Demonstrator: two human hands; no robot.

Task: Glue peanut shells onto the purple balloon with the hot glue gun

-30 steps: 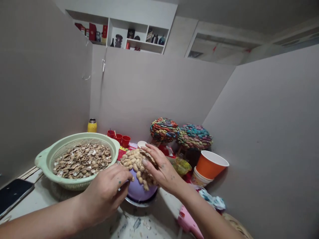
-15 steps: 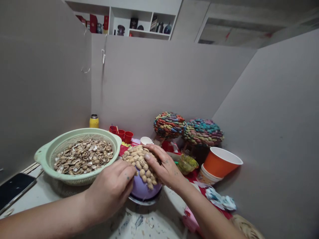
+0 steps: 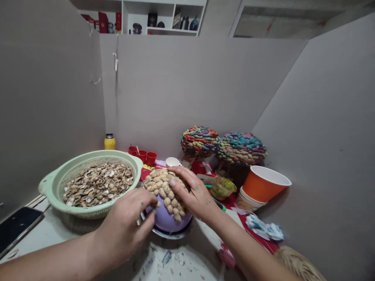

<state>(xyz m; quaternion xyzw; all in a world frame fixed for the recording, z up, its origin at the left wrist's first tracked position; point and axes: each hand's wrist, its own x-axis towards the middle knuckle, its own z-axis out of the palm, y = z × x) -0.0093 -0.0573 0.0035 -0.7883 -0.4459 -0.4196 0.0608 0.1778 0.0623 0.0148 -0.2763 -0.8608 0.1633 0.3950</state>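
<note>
Dimly lit, the grey back wall (image 3: pixel 181 86) meets side walls (image 3: pixel 336 125) at both ends. Above its left shows a white shelf (image 3: pixel 164 8), above its right a framed panel (image 3: pixel 288 21); before it spreads the table (image 3: pixel 187 253).

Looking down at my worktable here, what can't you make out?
Head view: far side of the smooth purple dome, behind tan peanut shells and the right hand.
Head view: part of the pink plastic object, behind the right forearm.
Head view: left end of the black rectangular phone, cut off by the left edge.
Head view: any print on the red shelf boxes, too small.
</note>
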